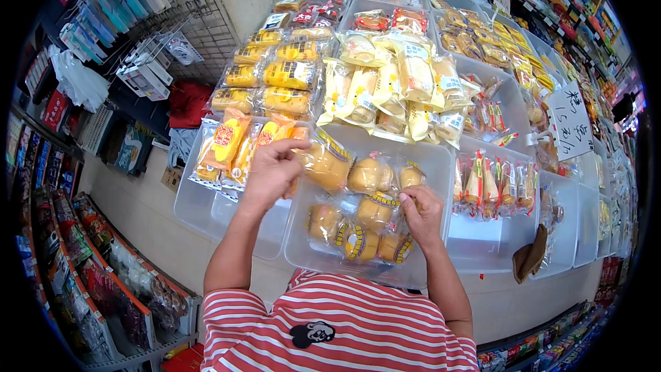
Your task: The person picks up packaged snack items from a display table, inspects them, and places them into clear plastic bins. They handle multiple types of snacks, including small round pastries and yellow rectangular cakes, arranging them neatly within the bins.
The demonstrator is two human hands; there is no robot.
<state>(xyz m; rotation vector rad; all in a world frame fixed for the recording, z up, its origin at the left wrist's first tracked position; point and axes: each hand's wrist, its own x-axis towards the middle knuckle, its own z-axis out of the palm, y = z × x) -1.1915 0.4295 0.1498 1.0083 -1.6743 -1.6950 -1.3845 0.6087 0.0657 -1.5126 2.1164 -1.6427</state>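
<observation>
My left hand (pixel 276 171) is curled at the left end of a large wrapped bread (pixel 325 160), its index finger bent by the wrapper; whether it grips the wrapper is unclear. Lower right, my right hand (pixel 424 213) pinches the clear wrapper edge of a round packaged bun (pixel 378 211). Both hands are over a translucent plastic bin (pixel 436 165). Several more buns in clear bags with yellow-and-dark print, such as one bun (pixel 360 243), lie inside it. Another wrapped bun (pixel 411 174) rests just above my right hand.
Orange-and-white bread packets (pixel 227 139) sit left of the bin, with cream-wrapped cakes (pixel 413 70) heaped behind. Yellow-wrapped rolls (pixel 289 75) lie farther left. Red-trimmed packets (pixel 490 181) stand to the right near a handwritten price sign (pixel 570 119). A brown cloth (pixel 530 256) hangs over a bin edge.
</observation>
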